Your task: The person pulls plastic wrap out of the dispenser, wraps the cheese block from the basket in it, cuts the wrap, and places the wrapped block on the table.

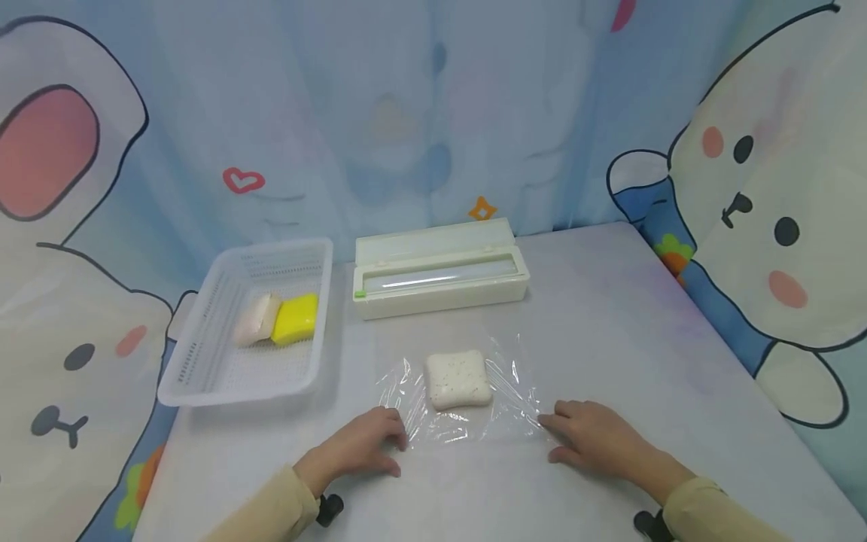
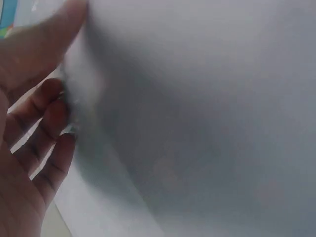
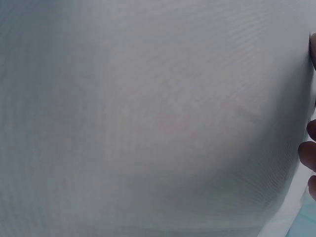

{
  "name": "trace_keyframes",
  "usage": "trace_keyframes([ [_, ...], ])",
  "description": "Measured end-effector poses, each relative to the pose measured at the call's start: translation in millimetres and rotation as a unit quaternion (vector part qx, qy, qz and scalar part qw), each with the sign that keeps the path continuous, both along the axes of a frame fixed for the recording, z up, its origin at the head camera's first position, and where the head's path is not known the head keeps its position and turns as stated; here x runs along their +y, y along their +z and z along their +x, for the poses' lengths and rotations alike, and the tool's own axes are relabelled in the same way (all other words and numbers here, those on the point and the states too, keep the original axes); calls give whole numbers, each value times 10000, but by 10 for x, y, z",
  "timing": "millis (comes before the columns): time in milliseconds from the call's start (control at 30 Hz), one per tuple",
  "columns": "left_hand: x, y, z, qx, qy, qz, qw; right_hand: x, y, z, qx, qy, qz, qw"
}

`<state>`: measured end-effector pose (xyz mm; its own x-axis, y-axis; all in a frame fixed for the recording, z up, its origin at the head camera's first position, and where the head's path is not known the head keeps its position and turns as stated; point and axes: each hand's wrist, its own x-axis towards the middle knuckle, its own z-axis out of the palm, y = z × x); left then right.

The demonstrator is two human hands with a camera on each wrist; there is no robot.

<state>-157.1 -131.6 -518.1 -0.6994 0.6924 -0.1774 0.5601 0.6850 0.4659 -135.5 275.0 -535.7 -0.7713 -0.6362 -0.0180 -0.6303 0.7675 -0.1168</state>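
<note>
Left grip (image 1: 362, 444), loosely curved with thumb apart, and right grip (image 1: 596, 440), fingers extended, rest at opposite edges of clear film (image 1: 511, 395), white block (image 1: 459, 380) between them!

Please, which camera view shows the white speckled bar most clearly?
The head view: the white speckled bar appears whole there, lying on clear film. In both wrist views I cannot make it out; they are mostly blurred grey.
</note>
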Motion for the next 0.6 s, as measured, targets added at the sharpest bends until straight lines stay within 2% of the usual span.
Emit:
trace_keyframes([
  [100, -19, -50, 8, 126, -50, 175, 9998, 15, 30, 9, 44, -19, 49, 10000],
  [367, -35, -53, 10, 288, 12, 257, 9993, -12, 55, -5, 68, -319, 349, 9989],
  [433, -30, -51, 12, 208, 115, 272, 9993, -28, 69, -15, 100, -373, 346, 9987],
  [600, -17, -33, -5, -270, 490, 313, 9979, -88, 64, -60, 67, -520, 126, 9985],
])
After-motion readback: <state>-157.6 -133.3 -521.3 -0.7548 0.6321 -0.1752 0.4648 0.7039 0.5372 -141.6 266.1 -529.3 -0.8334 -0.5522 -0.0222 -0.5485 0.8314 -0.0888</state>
